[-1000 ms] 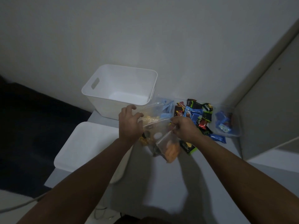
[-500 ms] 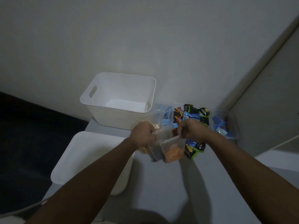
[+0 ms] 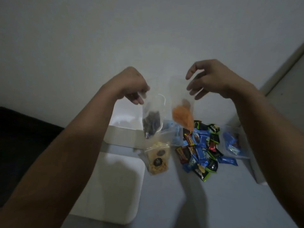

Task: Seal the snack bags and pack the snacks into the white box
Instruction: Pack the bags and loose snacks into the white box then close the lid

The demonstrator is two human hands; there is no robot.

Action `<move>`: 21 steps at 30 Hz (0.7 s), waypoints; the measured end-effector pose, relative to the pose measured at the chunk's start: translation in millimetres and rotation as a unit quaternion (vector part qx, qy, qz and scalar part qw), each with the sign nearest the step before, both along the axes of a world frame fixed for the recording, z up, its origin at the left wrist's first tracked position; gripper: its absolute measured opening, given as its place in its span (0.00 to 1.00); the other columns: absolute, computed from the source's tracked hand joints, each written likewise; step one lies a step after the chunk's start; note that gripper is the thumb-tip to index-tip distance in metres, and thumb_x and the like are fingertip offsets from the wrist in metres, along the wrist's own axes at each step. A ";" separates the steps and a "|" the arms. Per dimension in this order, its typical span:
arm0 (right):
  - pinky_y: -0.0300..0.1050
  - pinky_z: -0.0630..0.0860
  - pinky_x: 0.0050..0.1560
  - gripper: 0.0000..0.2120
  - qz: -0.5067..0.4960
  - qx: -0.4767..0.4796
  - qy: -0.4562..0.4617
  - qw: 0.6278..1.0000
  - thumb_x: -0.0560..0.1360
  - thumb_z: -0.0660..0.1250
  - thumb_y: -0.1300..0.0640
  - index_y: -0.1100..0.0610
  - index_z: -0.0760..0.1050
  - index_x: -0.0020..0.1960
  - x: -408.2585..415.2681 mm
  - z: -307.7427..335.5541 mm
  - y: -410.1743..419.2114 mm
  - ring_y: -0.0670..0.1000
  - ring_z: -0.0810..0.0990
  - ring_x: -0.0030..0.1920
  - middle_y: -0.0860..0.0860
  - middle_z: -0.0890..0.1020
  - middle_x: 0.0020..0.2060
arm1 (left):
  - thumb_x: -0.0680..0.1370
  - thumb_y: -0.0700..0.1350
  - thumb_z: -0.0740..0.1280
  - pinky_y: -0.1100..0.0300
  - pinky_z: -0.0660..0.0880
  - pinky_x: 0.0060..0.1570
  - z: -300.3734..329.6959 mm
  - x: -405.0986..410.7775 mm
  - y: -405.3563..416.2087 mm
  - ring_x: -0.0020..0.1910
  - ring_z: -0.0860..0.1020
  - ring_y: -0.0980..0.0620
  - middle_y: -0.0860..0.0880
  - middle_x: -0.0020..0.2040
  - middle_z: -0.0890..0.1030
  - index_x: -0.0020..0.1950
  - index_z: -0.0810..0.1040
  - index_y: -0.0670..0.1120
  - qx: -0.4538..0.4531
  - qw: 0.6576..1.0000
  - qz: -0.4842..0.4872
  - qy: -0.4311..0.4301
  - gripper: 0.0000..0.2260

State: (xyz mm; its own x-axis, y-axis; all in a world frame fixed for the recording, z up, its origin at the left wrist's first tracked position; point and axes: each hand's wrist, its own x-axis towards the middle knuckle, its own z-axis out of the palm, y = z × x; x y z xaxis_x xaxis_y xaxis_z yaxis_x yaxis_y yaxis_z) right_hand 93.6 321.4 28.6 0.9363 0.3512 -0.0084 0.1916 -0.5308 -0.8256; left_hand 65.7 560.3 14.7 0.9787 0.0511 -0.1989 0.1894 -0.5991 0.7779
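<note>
My left hand [image 3: 131,85] is raised and pinches the top of a clear bag of dark snacks [image 3: 152,121], which hangs below it. My right hand [image 3: 209,79] is raised too, its fingers holding the top corner of a clear bag of orange snacks [image 3: 182,116]. Both bags hang in the air above the table. A clear bag of yellow snacks [image 3: 158,159] lies on the table below. The white box [image 3: 121,129] stands behind the bags, mostly hidden by my left arm.
A heap of small wrapped snacks [image 3: 201,152] in blue, black and green lies to the right. Further right lies a clear bag of blue wrapped snacks [image 3: 232,143]. A white lid [image 3: 111,186] sits at the table's left. The wall is close behind.
Both hands have risen from the table, each lifting a bag, and moved apart. The yellow bag stays on the table. The camera has tilted.
</note>
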 end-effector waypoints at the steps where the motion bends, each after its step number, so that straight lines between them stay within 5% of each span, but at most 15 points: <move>1: 0.51 0.83 0.35 0.09 -0.005 0.001 -0.002 1.000 0.72 0.68 0.72 0.67 0.77 0.52 6.6 0.8 11.3 0.56 0.83 0.35 0.64 0.82 0.39 | 0.77 0.36 0.66 0.58 0.80 0.29 3.1 7.4 5.3 0.30 0.83 0.45 0.36 0.42 0.83 0.49 0.78 0.33 -0.001 1.000 0.007 0.002 0.06; 9: 0.50 0.83 0.34 0.07 -0.079 -0.023 0.033 0.996 0.73 0.64 0.71 0.67 0.80 0.46 63.8 -47.2 93.7 0.54 0.85 0.31 0.62 0.82 0.34 | 0.73 0.31 0.63 0.52 0.81 0.32 -34.8 66.3 30.6 0.34 0.84 0.38 0.30 0.43 0.81 0.46 0.76 0.28 -0.017 0.998 0.044 0.041 0.06; 12: 0.56 0.84 0.40 0.09 -0.066 -0.074 0.070 0.993 0.73 0.61 0.69 0.69 0.80 0.48 81.4 -82.2 115.8 0.58 0.86 0.36 0.63 0.84 0.38 | 0.73 0.30 0.62 0.48 0.81 0.32 -69.3 85.7 36.4 0.33 0.83 0.37 0.32 0.40 0.80 0.47 0.76 0.27 -0.022 0.996 0.061 0.065 0.07; 17: 0.50 0.84 0.42 0.12 -0.040 -0.157 0.145 0.976 0.76 0.62 0.66 0.68 0.77 0.57 96.4 -132.3 131.9 0.59 0.85 0.44 0.62 0.83 0.48 | 0.74 0.33 0.63 0.43 0.82 0.37 -129.5 108.5 38.5 0.32 0.84 0.40 0.34 0.41 0.82 0.46 0.78 0.32 -0.009 0.991 0.109 0.074 0.06; 21: 0.53 0.83 0.45 0.10 -0.004 -0.196 0.201 0.960 0.76 0.62 0.65 0.71 0.76 0.53 96.4 -153.5 134.2 0.63 0.84 0.47 0.64 0.82 0.45 | 0.74 0.37 0.66 0.44 0.82 0.36 -163.9 111.4 30.1 0.32 0.84 0.40 0.37 0.40 0.83 0.44 0.81 0.36 -0.017 0.991 0.115 0.072 0.06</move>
State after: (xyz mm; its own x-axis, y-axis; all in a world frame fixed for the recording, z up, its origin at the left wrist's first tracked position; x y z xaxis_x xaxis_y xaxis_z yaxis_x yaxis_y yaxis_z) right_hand 190.0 455.6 -124.9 0.8322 0.2395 -0.5001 -0.1069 -0.8158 -0.5684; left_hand 177.1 590.5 -149.1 0.9031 0.2607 -0.3411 0.4286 -0.5006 0.7522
